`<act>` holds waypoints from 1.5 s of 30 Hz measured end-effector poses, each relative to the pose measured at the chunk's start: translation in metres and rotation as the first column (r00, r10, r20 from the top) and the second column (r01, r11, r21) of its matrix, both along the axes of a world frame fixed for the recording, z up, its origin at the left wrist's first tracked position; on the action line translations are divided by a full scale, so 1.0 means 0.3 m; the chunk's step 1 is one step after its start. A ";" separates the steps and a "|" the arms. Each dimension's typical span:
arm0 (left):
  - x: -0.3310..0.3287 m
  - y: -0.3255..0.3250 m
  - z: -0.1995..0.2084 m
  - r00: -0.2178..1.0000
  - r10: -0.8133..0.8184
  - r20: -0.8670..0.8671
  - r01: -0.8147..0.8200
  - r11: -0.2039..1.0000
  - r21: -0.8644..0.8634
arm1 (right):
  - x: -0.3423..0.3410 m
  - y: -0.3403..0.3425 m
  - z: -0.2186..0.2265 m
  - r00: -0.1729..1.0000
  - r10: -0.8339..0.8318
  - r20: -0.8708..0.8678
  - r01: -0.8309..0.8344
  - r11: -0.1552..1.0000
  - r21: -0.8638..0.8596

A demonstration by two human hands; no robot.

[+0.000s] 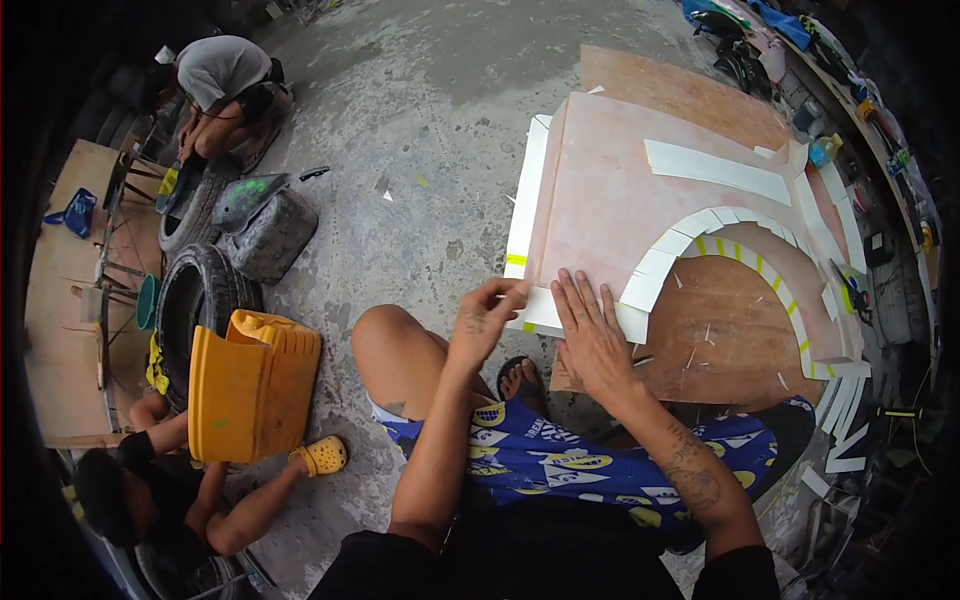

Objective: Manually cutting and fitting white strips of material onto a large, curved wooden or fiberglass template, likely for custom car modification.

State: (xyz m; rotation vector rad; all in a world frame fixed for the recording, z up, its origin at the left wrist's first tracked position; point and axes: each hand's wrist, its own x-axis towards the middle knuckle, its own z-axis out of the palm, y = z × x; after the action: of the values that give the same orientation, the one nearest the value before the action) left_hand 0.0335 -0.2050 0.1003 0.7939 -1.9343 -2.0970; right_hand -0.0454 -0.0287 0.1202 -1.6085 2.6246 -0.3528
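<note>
The left hand (485,320) curls its fingers narrowly at the near-left corner of the pink panel (600,180); whether they pinch anything, I cannot tell. The right hand (592,340) presses flat, gripping nothing, on a white strip (543,314). The panel rests on a wooden board (700,300).

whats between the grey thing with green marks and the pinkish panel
In the head view: grey floor with a white scrap and a yellowish fleck, then the white strip edging the pinkish panel.

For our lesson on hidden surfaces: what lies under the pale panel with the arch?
A brown board shows inside the arch and beyond the pale panel; whatever the panel covers is hidden.
</note>
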 end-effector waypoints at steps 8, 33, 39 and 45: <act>-0.036 0.027 0.020 1.000 0.019 -0.004 -0.020 0.972 -0.235 | 0.013 -0.009 -0.037 0.990 -0.026 -0.138 0.034 0.998 0.056; -0.090 -0.020 0.067 0.913 -0.386 -0.134 0.157 0.634 -0.757 | -0.171 -0.002 0.041 0.944 0.058 0.325 0.105 0.882 -0.460; -0.093 -0.012 0.066 0.913 -0.381 -0.145 0.138 0.623 -0.770 | -0.168 -0.005 0.047 0.951 0.044 0.307 0.107 0.882 -0.458; -0.101 -0.016 0.061 0.898 -0.410 -0.162 0.147 0.625 -0.767 | -0.161 0.013 0.049 0.964 0.042 0.264 0.090 0.879 -0.469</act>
State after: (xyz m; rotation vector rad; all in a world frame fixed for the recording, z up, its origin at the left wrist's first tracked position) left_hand 0.0033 -0.2099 0.1188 -0.0462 -2.5076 -1.1860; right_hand -0.0938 -0.0248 0.1348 -1.4957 2.4688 -1.2138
